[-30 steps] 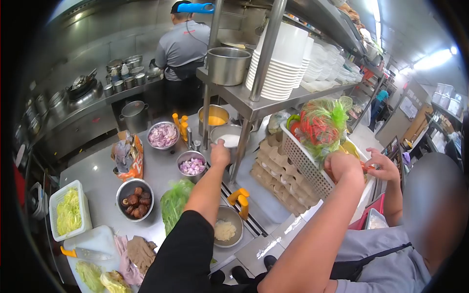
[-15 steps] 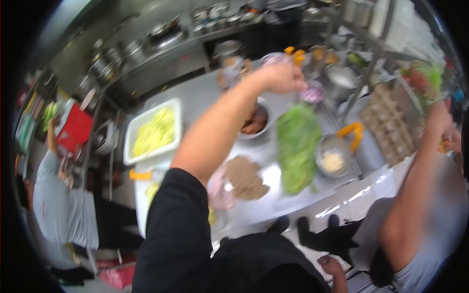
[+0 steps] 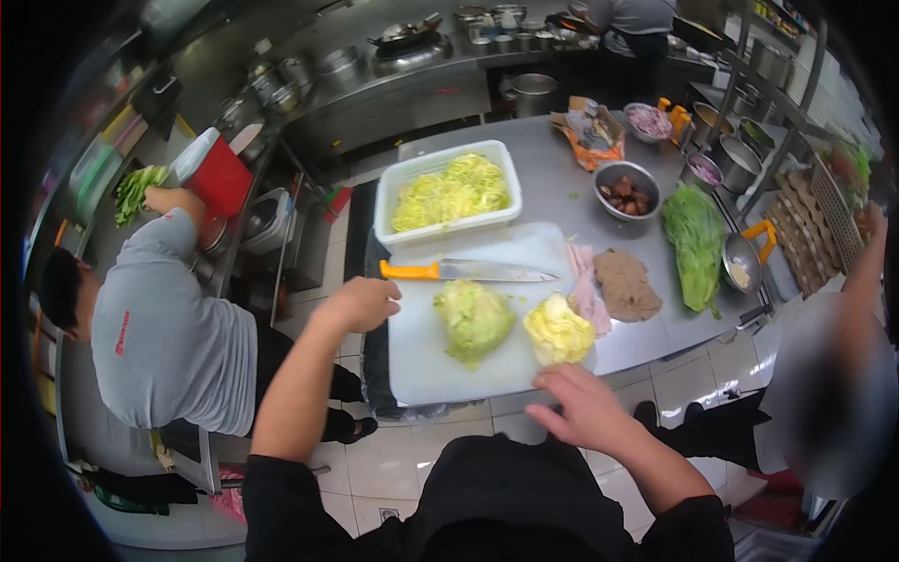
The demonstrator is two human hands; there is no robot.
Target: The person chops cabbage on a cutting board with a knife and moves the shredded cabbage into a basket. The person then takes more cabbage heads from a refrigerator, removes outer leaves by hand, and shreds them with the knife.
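My left hand (image 3: 363, 303) hovers at the left edge of the white cutting board (image 3: 417, 361), loosely bent and apparently empty, just below the orange handle of a knife (image 3: 487, 271). The knife lies flat across the board, blade to the right. My right hand (image 3: 582, 409), fingers spread, is at the board's near right edge, close below a pale yellow cabbage or lettuce piece (image 3: 559, 330); fingertip contact is unclear. A greener head (image 3: 473, 321) rests between my hands. Behind the board stands a white basket (image 3: 449, 229) of shredded yellow-green leaves.
Pink cloth (image 3: 585, 290) and brown cloth (image 3: 627, 286) lie right of the board. Beyond are a bowl of brown chunks (image 3: 626, 192), a long leafy lettuce (image 3: 695, 245), a sieve (image 3: 742, 262) and egg trays (image 3: 805, 229). Co-workers stand left (image 3: 173, 323) and right (image 3: 824, 393).
My left arm has drawn back from the bowls on the right to the board's left edge. My right hand has risen to the board. The view has swung toward the board.
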